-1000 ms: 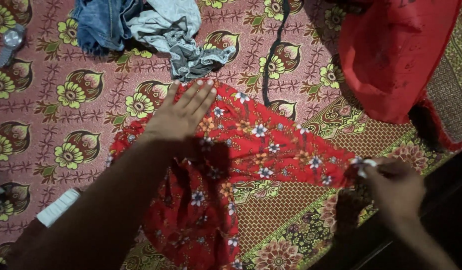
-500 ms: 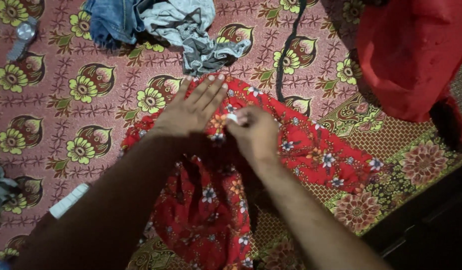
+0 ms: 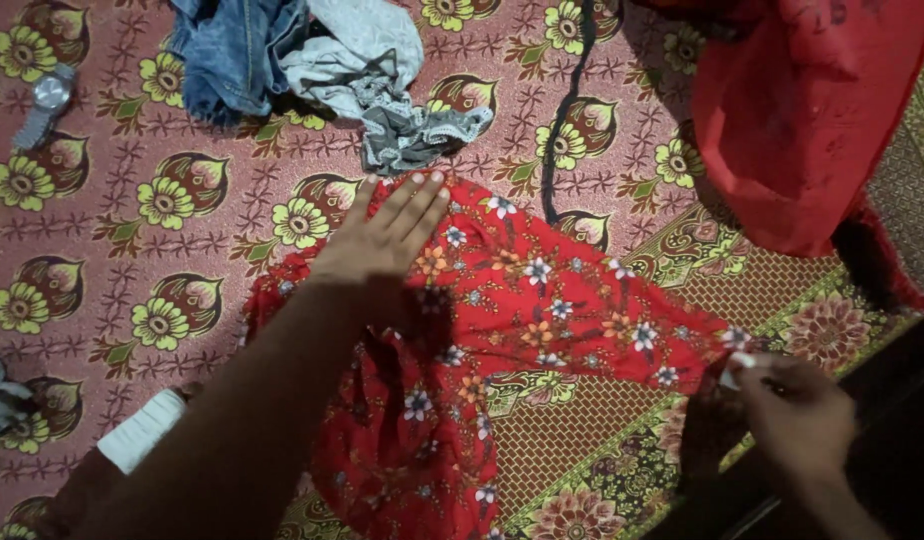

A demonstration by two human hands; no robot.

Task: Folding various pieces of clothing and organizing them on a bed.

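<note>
Fingers, left hand [image 3: 382, 240]: extended flat, pinning red floral garment [image 3: 522, 300] to patterned bedsheet [image 3: 132, 200].
Fingers, right hand [image 3: 797, 415]: pinched on garment's far corner, drawing it taut.
Garment: spread between both hands.

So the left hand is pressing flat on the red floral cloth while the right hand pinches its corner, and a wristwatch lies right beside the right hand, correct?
Not quite. In the head view the wristwatch lies far off at the upper left; the rest holds.
</note>
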